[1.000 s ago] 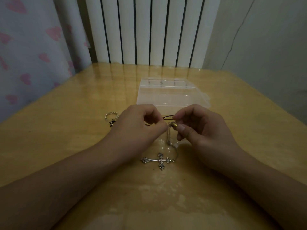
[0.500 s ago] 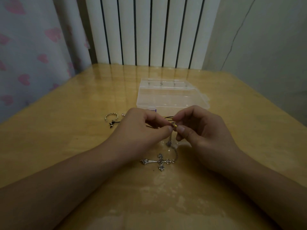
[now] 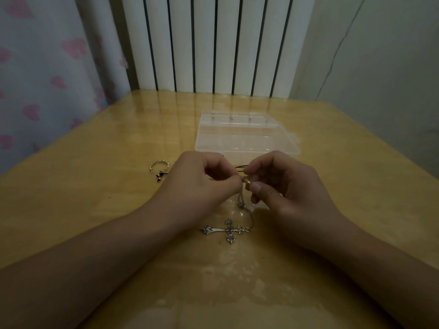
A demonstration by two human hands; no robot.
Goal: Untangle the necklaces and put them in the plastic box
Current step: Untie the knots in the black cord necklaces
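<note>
My left hand (image 3: 204, 179) and my right hand (image 3: 282, 184) meet fingertip to fingertip above the table, both pinching the tangled necklaces (image 3: 245, 182) at a small yellow bead. A thin chain hangs from the pinch down to a silver cross pendant (image 3: 226, 230) lying flat on the table just in front of my hands. A dark cord loops out behind my fingers. The clear plastic box (image 3: 244, 136) sits open right behind my hands. How the strands are knotted is hidden by my fingers.
A silver twisted ring-shaped piece (image 3: 159, 165) with a small dark charm lies on the wooden table (image 3: 95, 186) left of my left hand. A white radiator stands behind the table's far edge, a heart-patterned curtain at the left, a wall at the right.
My fingertips have shifted slightly at the pinch on the bead. The cross pendant and the box have stayed in place.
</note>
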